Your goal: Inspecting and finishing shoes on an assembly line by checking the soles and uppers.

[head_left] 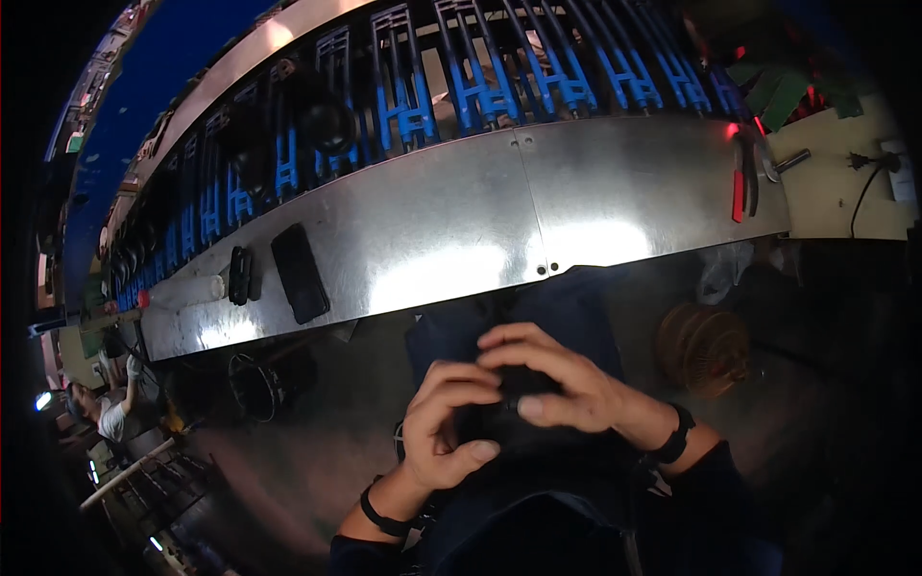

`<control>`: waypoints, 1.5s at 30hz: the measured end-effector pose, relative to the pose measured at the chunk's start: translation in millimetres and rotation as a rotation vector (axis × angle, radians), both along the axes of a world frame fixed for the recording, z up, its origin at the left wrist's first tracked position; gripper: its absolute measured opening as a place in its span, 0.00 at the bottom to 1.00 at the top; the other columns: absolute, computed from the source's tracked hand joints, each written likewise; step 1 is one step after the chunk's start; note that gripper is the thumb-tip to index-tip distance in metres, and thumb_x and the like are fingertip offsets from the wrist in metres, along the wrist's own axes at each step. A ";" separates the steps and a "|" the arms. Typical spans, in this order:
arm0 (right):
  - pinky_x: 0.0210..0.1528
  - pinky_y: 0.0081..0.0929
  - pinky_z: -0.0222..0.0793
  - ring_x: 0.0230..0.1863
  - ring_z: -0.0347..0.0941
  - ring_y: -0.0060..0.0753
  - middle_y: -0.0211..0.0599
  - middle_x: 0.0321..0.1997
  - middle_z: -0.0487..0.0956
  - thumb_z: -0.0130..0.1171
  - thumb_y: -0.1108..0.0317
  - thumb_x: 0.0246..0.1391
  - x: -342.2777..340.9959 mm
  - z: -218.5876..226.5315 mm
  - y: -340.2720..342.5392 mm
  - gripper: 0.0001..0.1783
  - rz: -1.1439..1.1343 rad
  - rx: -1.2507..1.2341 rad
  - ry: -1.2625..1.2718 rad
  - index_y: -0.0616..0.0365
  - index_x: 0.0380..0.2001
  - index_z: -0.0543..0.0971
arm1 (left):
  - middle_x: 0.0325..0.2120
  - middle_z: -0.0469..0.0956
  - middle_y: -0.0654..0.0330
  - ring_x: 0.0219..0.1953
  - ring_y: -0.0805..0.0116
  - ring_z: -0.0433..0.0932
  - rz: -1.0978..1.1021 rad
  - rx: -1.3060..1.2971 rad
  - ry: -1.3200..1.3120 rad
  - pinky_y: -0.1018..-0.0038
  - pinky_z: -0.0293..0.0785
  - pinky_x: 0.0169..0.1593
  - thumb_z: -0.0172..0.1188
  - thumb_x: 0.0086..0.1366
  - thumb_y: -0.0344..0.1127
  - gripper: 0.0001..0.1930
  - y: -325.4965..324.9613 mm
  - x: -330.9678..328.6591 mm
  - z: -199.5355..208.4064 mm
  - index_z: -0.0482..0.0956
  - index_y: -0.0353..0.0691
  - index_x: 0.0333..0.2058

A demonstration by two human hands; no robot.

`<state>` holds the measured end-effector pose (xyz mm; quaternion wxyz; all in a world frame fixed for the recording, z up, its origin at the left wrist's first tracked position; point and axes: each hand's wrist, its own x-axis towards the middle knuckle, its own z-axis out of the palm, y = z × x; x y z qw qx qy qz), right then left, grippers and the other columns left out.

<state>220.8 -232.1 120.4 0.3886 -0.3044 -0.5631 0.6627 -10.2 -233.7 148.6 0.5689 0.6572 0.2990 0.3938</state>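
Observation:
My left hand (444, 422) is in front of my body, its fingers curved and the thumb held apart from them. Close beside it, my right hand (567, 384) has its fingers stretched toward the left hand, with the thumb lower and separate. Nothing can be made out in either hand; the space between them is dark. Both hands are over my dark clothing, nearer to me than the front edge of the metal bench (437, 226). Each wrist wears a black band.
On the bench lie a black phone (300, 272), a small black object (240, 276), a clear bottle (187, 291) and red-handled pliers (739, 182). Behind runs a row of blue forked parts (413, 106). A brown coiled spool (704, 350) stands below right; another person (113, 413) is far left.

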 end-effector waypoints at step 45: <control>0.72 0.33 0.60 0.72 0.63 0.31 0.37 0.72 0.65 0.78 0.70 0.42 8.8 41.4 -148.3 0.67 -0.160 -0.342 0.612 0.55 0.77 0.43 | 0.66 0.63 0.45 0.65 0.58 0.69 0.381 -0.013 -0.076 0.65 0.65 0.68 0.62 0.64 0.26 0.46 -95.1 62.1 80.4 0.42 0.31 0.74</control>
